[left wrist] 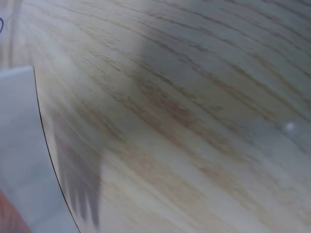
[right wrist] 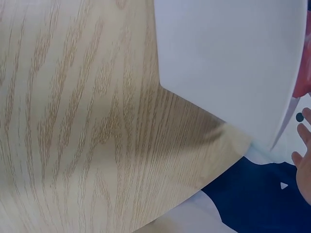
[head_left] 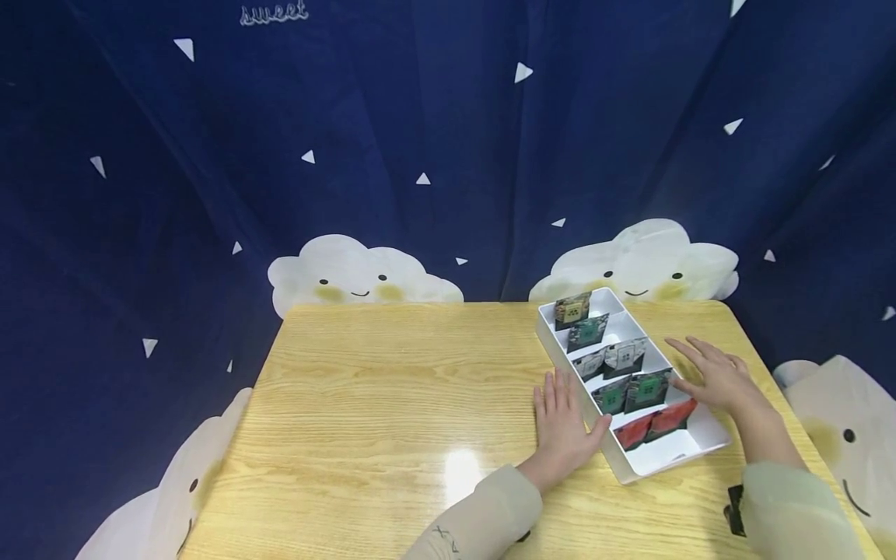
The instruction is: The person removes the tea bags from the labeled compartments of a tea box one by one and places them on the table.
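Observation:
A long white divided box [head_left: 623, 467] stands slanted on the right part of the table. Small flat packets sit upright in its compartments: red packets [head_left: 670, 420] nearest, then dark ones with green labels [head_left: 647, 389], grey-white ones [head_left: 625, 356], another green-labelled one [head_left: 588, 332] and a tan-labelled one [head_left: 572, 309] at the far end. My left hand [head_left: 563, 428] lies along the box's left side, fingers straight, thumb at its wall. Across from it, my right hand [head_left: 721, 379] hovers at the right rim with spread fingers, holding nothing. Whether its fingertips touch the box I cannot tell.
The wooden table [head_left: 371, 397] stretches to the left of the box. A dark blue curtain [head_left: 448, 140] with white clouds hangs behind and around it. Near my right sleeve there is a small black object [head_left: 735, 509], partly hidden.

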The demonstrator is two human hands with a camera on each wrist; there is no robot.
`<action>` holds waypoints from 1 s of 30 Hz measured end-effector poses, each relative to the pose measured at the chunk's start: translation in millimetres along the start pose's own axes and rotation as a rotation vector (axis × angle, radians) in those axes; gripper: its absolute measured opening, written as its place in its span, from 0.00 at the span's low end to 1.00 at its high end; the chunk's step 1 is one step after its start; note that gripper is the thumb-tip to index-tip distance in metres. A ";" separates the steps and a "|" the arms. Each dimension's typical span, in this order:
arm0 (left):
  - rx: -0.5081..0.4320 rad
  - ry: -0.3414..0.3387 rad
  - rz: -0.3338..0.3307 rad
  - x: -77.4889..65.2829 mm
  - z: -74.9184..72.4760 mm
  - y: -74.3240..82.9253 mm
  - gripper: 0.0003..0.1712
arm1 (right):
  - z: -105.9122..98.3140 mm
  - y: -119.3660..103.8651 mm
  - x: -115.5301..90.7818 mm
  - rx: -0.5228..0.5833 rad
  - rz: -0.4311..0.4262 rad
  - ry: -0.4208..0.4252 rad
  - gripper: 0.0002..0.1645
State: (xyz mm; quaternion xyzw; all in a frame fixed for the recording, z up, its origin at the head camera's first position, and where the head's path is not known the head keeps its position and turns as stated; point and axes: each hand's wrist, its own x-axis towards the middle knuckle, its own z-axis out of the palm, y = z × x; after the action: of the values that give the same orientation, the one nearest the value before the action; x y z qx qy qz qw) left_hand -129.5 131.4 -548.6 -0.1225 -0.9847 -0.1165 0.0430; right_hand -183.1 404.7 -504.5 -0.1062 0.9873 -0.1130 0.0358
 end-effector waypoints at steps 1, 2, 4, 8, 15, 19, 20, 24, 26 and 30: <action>0.006 -0.004 -0.005 0.3 -0.1 1.1 0.49 | 0.7 0.2 1.0 -0.003 -0.007 -0.002 0.45; 0.015 -0.011 -0.010 0.7 0.0 2.0 0.50 | 1.5 0.3 2.0 -0.004 -0.013 -0.005 0.45; 0.036 -0.026 -0.019 1.1 0.3 4.0 0.50 | 2.8 0.5 3.9 -0.006 -0.022 -0.016 0.45; 0.051 -0.058 -0.031 2.2 2.5 7.9 0.50 | 4.0 2.4 7.6 -0.015 -0.014 -0.060 0.46; -0.010 -0.075 -0.048 3.9 6.1 11.6 0.50 | 3.9 6.8 12.4 -0.028 -0.003 -0.118 0.48; -0.024 -0.092 -0.059 3.7 4.5 13.1 0.50 | 3.8 7.0 13.6 -0.022 0.002 -0.143 0.48; -0.023 -0.095 -0.060 3.7 4.4 13.4 0.50 | 3.7 6.7 13.8 -0.019 0.002 -0.149 0.47; -0.026 -0.107 -0.065 3.3 2.8 13.2 0.50 | 2.9 4.3 14.2 -0.020 -0.002 -0.166 0.46; -0.038 -0.109 -0.068 3.2 2.0 12.5 0.50 | 2.7 2.8 14.4 -0.023 -0.014 -0.164 0.46; -0.043 -0.127 -0.078 2.8 -0.4 10.2 0.51 | 3.7 0.4 14.2 -0.024 -0.032 -0.152 0.46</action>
State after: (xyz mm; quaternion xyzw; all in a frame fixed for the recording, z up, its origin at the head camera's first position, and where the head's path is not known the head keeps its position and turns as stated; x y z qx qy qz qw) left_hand -129.6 141.6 -545.7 -0.0922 -0.9867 -0.1311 -0.0268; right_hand -196.6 401.1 -508.8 -0.1309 0.9811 -0.0933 0.1074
